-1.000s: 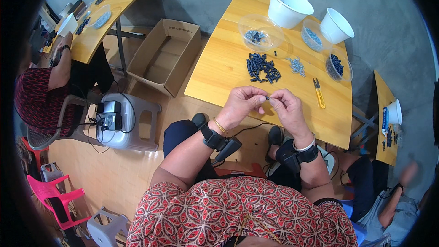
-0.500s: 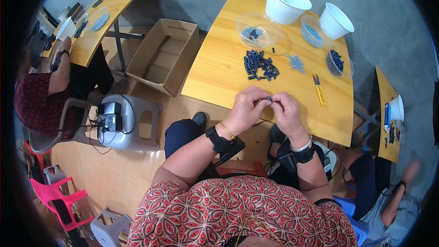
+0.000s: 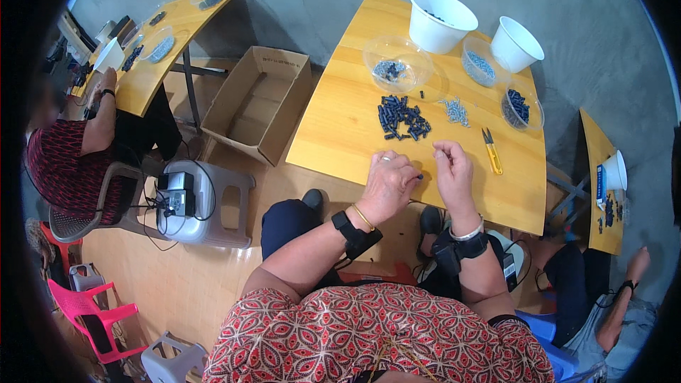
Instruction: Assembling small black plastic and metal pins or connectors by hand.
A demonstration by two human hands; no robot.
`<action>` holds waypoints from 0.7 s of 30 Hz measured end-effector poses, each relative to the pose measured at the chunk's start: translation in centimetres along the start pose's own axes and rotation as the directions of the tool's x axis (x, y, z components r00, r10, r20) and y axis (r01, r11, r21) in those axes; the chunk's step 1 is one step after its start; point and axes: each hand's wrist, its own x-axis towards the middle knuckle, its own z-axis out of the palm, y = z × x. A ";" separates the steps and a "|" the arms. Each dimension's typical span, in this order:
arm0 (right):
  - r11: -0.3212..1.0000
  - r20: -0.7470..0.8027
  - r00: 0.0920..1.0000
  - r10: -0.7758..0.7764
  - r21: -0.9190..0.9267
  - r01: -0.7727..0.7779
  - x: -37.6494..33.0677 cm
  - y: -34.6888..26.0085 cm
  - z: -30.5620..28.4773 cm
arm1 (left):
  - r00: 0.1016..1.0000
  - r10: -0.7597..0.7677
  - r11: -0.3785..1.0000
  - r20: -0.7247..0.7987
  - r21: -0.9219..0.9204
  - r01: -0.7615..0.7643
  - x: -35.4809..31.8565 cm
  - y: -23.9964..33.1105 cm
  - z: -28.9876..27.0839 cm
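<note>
The person sits at a yellow wooden table (image 3: 333,135) with both hands resting near its front edge. The left hand (image 3: 386,186) is curled, fingers bent inward, and a small dark part (image 3: 420,177) shows at its fingertips, pinched there as far as I can make out. The right hand (image 3: 452,170) sits just beside it, fingers drawn together with the tips raised a little; whether it has hold of anything I cannot tell, the thing would be too small to see. Just beyond the hands lies a loose pile of dark blue parts (image 3: 401,117) on the bare tabletop, and to its right a smaller scatter of silvery screws (image 3: 455,110). A yellow-handled snipper (image 3: 491,150) lies to the right of the right hand, near it but apart. Farther back stand a clear plastic bowl (image 3: 397,65) with greyish bits inside, two white tubs (image 3: 441,20) and two more small clear dishes, one with dark pieces (image 3: 520,106). An open cardboard box (image 3: 259,103) stands on the floor left of the table, and another person in a red patterned top (image 3: 67,163) works at a second yellow table (image 3: 152,64) off to the left
</note>
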 end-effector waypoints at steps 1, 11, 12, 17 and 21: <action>1.000 -0.005 1.000 -0.008 0.001 0.008 0.6 0.1 0.6 | 1.000 0.004 1.000 -0.018 0.004 -0.004 0.0 0.1 0.2; 0.879 -0.053 0.966 -0.254 -0.430 0.208 1.7 1.3 3.5 | 1.000 0.008 1.000 -0.009 0.016 -0.008 -0.2 -0.1 0.4; 0.880 -0.046 0.963 -0.267 -0.419 0.224 1.8 1.5 3.5 | 1.000 -0.001 1.000 -0.023 0.004 0.001 -0.1 0.0 0.4; 0.882 -0.061 0.958 -0.280 -0.410 0.231 1.9 1.6 3.4 | 0.999 -0.032 0.999 -0.032 -0.011 0.032 0.0 0.1 0.9; 0.855 0.014 0.947 -0.322 -0.425 0.297 2.0 1.7 3.2 | 0.998 -0.045 0.999 -0.036 0.009 0.045 -0.2 -0.1 1.2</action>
